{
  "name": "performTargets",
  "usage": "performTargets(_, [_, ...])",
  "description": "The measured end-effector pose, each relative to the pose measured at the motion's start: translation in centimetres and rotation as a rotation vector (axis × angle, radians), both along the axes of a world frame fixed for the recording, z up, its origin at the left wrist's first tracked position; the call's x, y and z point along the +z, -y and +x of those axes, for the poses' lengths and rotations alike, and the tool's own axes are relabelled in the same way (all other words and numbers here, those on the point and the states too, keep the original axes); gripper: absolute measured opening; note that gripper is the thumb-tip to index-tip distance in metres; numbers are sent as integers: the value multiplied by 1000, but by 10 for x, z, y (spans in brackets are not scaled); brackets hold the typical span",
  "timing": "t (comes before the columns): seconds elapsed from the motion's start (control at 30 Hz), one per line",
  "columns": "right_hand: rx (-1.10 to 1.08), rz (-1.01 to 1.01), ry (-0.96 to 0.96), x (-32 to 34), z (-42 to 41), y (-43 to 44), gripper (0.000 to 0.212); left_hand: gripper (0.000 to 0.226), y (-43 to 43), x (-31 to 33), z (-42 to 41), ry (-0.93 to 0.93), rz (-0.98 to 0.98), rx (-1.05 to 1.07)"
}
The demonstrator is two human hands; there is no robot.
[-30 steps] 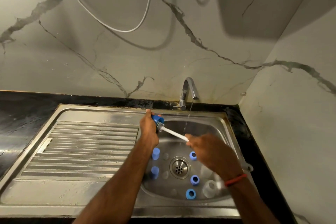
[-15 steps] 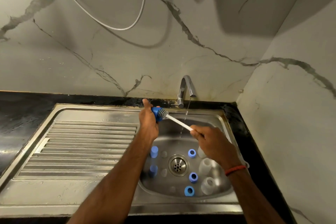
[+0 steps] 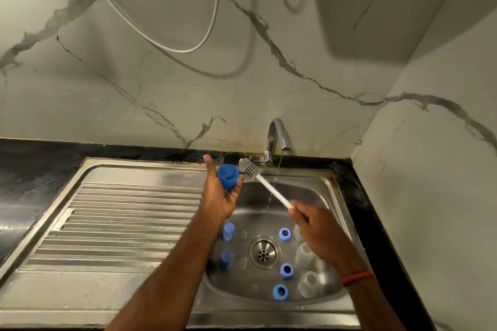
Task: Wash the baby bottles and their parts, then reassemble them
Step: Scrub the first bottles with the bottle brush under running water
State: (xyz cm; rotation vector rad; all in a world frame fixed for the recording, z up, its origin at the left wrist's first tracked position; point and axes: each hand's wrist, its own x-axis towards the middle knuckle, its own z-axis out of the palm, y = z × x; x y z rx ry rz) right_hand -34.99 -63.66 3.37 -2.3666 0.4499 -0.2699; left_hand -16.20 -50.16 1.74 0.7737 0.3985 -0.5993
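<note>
Washing seems midway: the left hand holds a blue cap, the right hand grips the brush beside it, with rings and clear bottles lying unassembled in the sink.

This is a home kitchen, seen at its washing-up corner. A stainless steel sink with a ribbed drainboard on its left is set into a black counter, and a curved chrome tap at the back runs a thin stream of water into the basin. Marble-patterned wall panels rise behind and to the right, and blue bottle rings and clear bottles lie around the drain.
</note>
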Motion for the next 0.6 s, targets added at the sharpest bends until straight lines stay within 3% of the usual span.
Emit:
performTargets(0.1, [-10, 83, 2, -10, 7, -17, 19, 91, 8, 3, -6, -14, 25, -42])
performTargets(0.27, [-32, 165, 54, -6, 29, -31, 19, 90, 21, 7, -19, 165, 280, -85])
performTargets(0.43, [35, 159, 30, -4, 13, -36, 21, 50, 9, 5, 1, -57, 96, 21])
performTargets(0.6, [18, 146, 56, -3, 17, -37, 20, 49, 7, 7, 2, -108, 6, -64])
